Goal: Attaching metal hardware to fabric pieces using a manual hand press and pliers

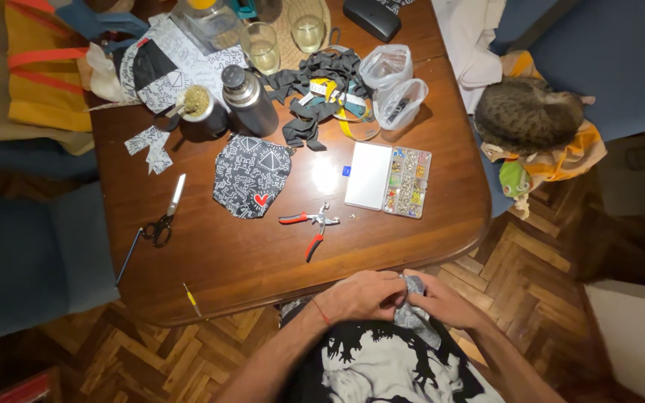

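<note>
Both hands, the left hand [363, 295] and the right hand [442, 300], pinch a small grey cloth [414, 312] with closed fingers just off the table [263, 257] edge, likely fixing a snap, so reaching the red pliers [309, 226] seems next.

Small grey fabric piece [414, 302], w/ a faint pattern, all scrunched up and pinched between the fingertips [397, 292] of both hands. Top bit pokes up above the fingers, rest hangs loose below them, approx over the lap.
</note>
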